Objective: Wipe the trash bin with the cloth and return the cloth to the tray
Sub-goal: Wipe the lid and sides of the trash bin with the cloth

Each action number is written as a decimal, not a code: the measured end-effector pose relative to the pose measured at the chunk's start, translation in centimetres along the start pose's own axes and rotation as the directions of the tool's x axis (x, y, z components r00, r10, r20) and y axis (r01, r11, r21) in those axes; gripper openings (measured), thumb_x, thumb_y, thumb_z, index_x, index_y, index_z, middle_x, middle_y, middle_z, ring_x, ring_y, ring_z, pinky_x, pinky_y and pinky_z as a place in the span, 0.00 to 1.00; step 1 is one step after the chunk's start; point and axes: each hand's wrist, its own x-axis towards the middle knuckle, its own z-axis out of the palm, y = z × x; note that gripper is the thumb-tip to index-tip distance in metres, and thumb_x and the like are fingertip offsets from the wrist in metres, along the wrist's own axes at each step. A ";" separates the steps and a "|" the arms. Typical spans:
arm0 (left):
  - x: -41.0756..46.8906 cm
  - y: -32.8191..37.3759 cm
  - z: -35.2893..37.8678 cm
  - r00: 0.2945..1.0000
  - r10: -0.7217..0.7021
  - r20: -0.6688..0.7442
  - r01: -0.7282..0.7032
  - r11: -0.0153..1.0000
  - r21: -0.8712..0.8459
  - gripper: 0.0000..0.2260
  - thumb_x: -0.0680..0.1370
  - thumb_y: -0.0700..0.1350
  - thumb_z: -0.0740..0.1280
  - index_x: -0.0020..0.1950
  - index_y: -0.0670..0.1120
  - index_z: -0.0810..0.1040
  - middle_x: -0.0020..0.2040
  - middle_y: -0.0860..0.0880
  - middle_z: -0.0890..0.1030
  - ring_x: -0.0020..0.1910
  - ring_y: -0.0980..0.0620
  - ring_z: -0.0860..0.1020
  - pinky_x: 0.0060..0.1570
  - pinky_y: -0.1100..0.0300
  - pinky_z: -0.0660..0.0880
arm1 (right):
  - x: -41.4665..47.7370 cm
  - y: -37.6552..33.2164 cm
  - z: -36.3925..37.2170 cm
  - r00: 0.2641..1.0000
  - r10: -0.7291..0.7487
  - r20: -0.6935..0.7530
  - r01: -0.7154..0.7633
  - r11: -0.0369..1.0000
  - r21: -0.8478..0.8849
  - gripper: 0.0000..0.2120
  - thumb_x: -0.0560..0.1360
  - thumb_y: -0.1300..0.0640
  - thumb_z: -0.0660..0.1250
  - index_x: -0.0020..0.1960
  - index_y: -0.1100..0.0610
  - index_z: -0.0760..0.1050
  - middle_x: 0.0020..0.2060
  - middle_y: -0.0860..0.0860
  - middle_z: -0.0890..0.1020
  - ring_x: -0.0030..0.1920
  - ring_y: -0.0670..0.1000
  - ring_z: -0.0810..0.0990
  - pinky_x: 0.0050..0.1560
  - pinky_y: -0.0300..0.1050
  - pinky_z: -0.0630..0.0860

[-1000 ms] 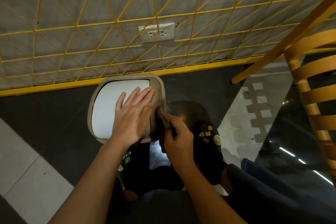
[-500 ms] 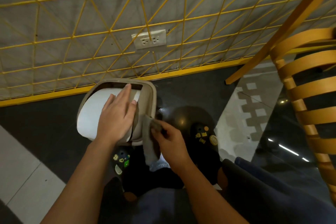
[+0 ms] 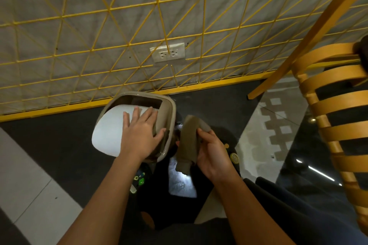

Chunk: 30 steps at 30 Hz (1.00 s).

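A beige trash bin (image 3: 168,109) with a white swing lid (image 3: 108,131) stands on the dark floor by the wall, seen from above. My left hand (image 3: 142,135) lies flat on the lid with its fingers spread, and the lid is tilted so a dark gap shows at the far side. Just right of the bin, my right hand (image 3: 214,155) grips a folded olive-grey cloth (image 3: 189,141), which hangs clear of the bin's side. No tray is in view.
A yellow wire grid (image 3: 159,2) covers the grey wall with a socket (image 3: 168,52) behind the bin. A yellow wooden chair (image 3: 336,105) stands at the right. My feet in dark clogs (image 3: 232,153) are just below the bin.
My right hand has drawn the cloth off the bin's right side and lifted it, so it now hangs free. The lid has swung further open under my left hand.
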 end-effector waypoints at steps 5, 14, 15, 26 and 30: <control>-1.2 0.0 -0.3 0.987 0.145 0.070 -0.148 0.988 0.043 0.24 0.77 0.58 0.58 0.73 0.56 0.60 0.77 0.51 0.49 0.75 0.43 0.42 0.69 0.41 0.35 | 0.3 -0.7 -1.2 0.999 0.009 -0.031 -0.008 1.000 0.023 0.21 0.77 0.56 0.60 0.67 0.64 0.68 0.63 0.63 0.75 0.61 0.60 0.76 0.51 0.52 0.80; -3.6 -1.1 0.2 0.949 0.294 0.113 -0.300 0.953 0.042 0.23 0.77 0.56 0.61 0.71 0.61 0.61 0.74 0.52 0.35 0.68 0.49 0.28 0.65 0.46 0.26 | -0.4 -0.3 -3.2 0.902 -0.322 -0.288 0.126 0.833 -0.538 0.09 0.74 0.56 0.67 0.54 0.55 0.77 0.50 0.57 0.83 0.50 0.55 0.82 0.54 0.52 0.79; -3.7 -1.0 0.4 0.950 0.298 0.095 -0.303 0.952 0.044 0.23 0.76 0.57 0.60 0.71 0.61 0.61 0.73 0.52 0.34 0.68 0.49 0.28 0.65 0.46 0.26 | -0.5 0.0 -3.1 0.902 -0.352 -0.251 0.131 0.776 -0.617 0.09 0.74 0.56 0.67 0.54 0.54 0.77 0.51 0.55 0.82 0.52 0.54 0.81 0.56 0.51 0.77; -3.6 -0.9 1.9 0.957 0.288 -0.023 -0.289 0.957 -0.042 0.23 0.72 0.61 0.53 0.61 0.57 0.77 0.72 0.48 0.67 0.73 0.40 0.54 0.68 0.42 0.37 | 3.2 1.2 -0.6 0.842 -0.497 0.211 0.170 -0.127 -0.977 0.14 0.78 0.65 0.58 0.60 0.60 0.76 0.55 0.57 0.80 0.58 0.55 0.75 0.61 0.44 0.71; -3.6 -0.6 2.0 0.958 0.275 -0.078 -0.279 0.959 -0.048 0.21 0.72 0.60 0.55 0.59 0.57 0.78 0.72 0.48 0.66 0.74 0.40 0.55 0.68 0.46 0.34 | 1.6 2.2 -0.1 0.853 -0.507 0.123 0.103 -0.067 -0.992 0.12 0.78 0.66 0.56 0.57 0.62 0.75 0.53 0.56 0.80 0.54 0.52 0.78 0.58 0.38 0.71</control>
